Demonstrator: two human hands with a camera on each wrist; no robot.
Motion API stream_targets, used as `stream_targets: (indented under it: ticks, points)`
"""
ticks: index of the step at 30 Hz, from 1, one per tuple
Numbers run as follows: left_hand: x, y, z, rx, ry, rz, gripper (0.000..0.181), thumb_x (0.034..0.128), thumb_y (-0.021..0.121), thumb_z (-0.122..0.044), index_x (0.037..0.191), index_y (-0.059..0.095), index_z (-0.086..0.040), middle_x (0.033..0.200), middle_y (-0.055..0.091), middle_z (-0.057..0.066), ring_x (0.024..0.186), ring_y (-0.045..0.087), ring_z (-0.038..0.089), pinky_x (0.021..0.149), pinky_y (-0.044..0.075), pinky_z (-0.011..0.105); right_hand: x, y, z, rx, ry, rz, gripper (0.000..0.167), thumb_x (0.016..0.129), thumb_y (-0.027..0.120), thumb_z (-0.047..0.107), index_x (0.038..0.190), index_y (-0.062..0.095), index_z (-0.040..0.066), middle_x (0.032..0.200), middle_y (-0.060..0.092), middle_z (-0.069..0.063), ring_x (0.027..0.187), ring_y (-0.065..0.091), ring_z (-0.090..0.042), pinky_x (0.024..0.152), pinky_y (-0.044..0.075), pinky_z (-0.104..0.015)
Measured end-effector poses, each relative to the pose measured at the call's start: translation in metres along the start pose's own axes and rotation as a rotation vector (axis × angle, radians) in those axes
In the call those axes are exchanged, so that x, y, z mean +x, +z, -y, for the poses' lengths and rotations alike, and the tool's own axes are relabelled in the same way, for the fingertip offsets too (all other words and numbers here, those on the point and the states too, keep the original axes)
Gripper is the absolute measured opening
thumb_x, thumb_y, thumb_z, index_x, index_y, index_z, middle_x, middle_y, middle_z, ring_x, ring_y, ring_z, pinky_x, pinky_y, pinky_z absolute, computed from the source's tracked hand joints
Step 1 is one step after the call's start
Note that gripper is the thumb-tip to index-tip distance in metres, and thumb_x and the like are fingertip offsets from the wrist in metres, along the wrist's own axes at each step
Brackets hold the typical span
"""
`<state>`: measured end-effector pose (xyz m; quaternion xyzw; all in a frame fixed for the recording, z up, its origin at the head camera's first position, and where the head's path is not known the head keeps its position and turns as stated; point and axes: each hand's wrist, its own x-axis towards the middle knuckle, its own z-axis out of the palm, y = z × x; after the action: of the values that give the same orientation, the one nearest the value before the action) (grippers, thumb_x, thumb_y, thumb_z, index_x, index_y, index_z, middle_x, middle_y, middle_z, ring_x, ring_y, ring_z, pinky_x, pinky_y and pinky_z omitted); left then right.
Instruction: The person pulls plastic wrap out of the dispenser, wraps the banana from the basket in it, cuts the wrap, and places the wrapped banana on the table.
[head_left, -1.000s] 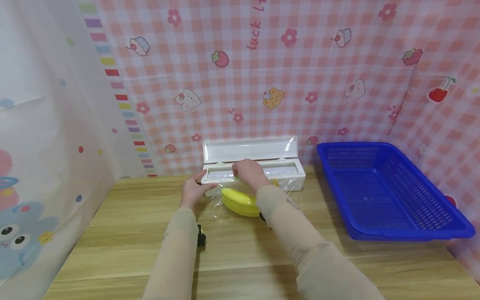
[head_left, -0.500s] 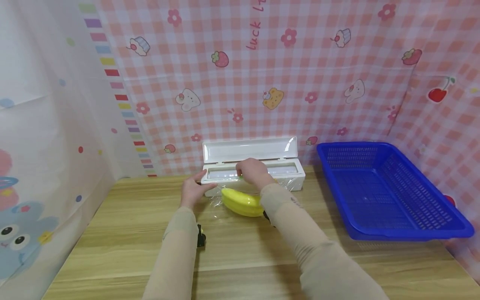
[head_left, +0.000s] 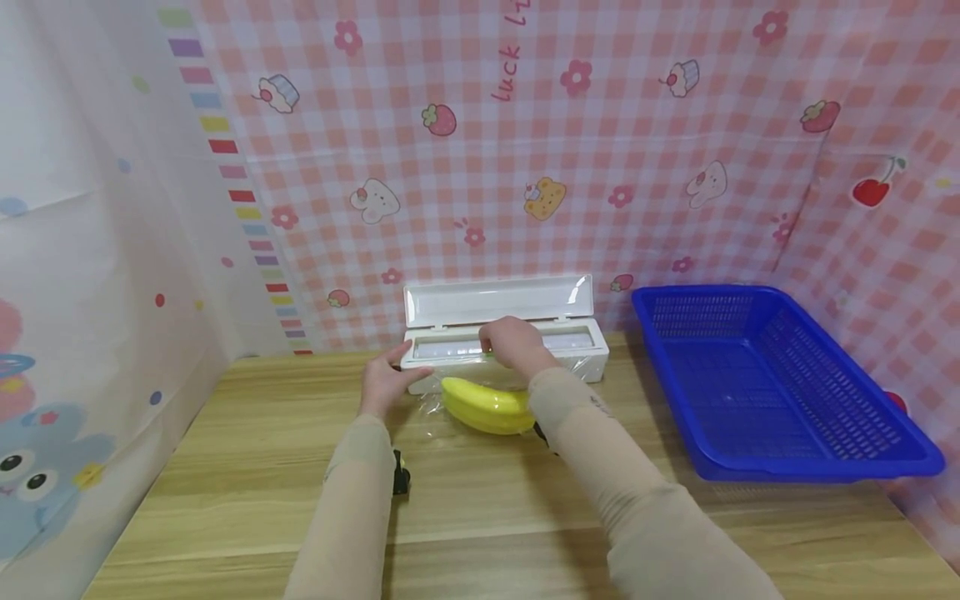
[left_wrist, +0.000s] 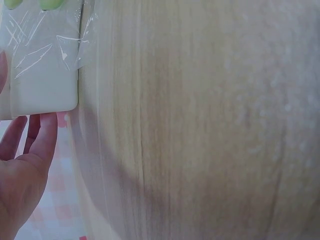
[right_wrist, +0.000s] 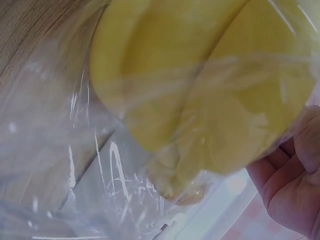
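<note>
A white wrap box (head_left: 420, 379) stands at the back of the table with its lid (head_left: 498, 300) raised. My left hand (head_left: 384, 385) grips its left end, the thumb on the front; in the left wrist view the fingers (left_wrist: 42, 135) lie against the end of the box (left_wrist: 47, 90). Fingers curled, my right hand (head_left: 517, 343) pinches a small green piece (head_left: 487, 353) at the box's front edge, partly hidden. A yellow banana (head_left: 487, 408) lies before the box. Clear film (right_wrist: 115, 170) covers the banana (right_wrist: 200, 80) in the right wrist view.
The blue basket (head_left: 750, 467) stands on the wooden table (head_left: 465, 517) at the right. Behind the box hangs a pink checked cloth (head_left: 450, 183), and a white patterned cloth (head_left: 82, 250) hangs at the left.
My right hand has slid to the right along the box's front edge, with the forearm following. My left hand has kept its grip on the left end.
</note>
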<state>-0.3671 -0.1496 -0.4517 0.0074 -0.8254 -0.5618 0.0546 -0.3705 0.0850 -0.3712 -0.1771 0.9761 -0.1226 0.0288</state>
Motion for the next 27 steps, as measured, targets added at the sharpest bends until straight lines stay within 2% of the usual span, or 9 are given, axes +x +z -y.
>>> stream_targets:
  ticks: [10, 20, 27]
  points:
    - [-0.002, -0.001, 0.000, 0.002, -0.005, 0.003, 0.070, 0.0755, 0.088, -0.020, 0.138, 0.058, -0.011, 0.146, 0.049, 0.012, 0.137, 0.042, 0.026, 0.107, 0.043, 0.036, -0.003, -0.002, -0.004, -0.017, -0.009, 0.009, 0.031, 0.081, 0.053, -0.009, 0.091, 0.066, 0.017, 0.102, 0.067, 0.000, 0.091, 0.056, -0.019, 0.080, 0.050, -0.033]
    - [-0.002, 0.000, 0.000, 0.005, -0.006, 0.001, 0.070, 0.0751, 0.088, -0.020, 0.138, 0.058, -0.011, 0.146, 0.050, 0.012, 0.138, 0.042, 0.026, 0.109, 0.040, 0.037, -0.006, -0.001, -0.010, 0.049, 0.006, 0.010, 0.023, 0.085, 0.056, -0.005, 0.092, 0.067, 0.015, 0.099, 0.065, 0.000, 0.088, 0.055, -0.018, 0.079, 0.050, -0.032]
    - [0.001, 0.000, 0.002, 0.005, -0.004, -0.004, 0.071, 0.0734, 0.089, -0.021, 0.137, 0.059, -0.012, 0.145, 0.051, 0.012, 0.137, 0.043, 0.026, 0.108, 0.042, 0.037, -0.007, -0.004, -0.011, 0.002, -0.012, 0.007, 0.025, 0.084, 0.055, -0.006, 0.091, 0.066, 0.016, 0.100, 0.065, 0.000, 0.089, 0.055, -0.019, 0.079, 0.050, -0.032]
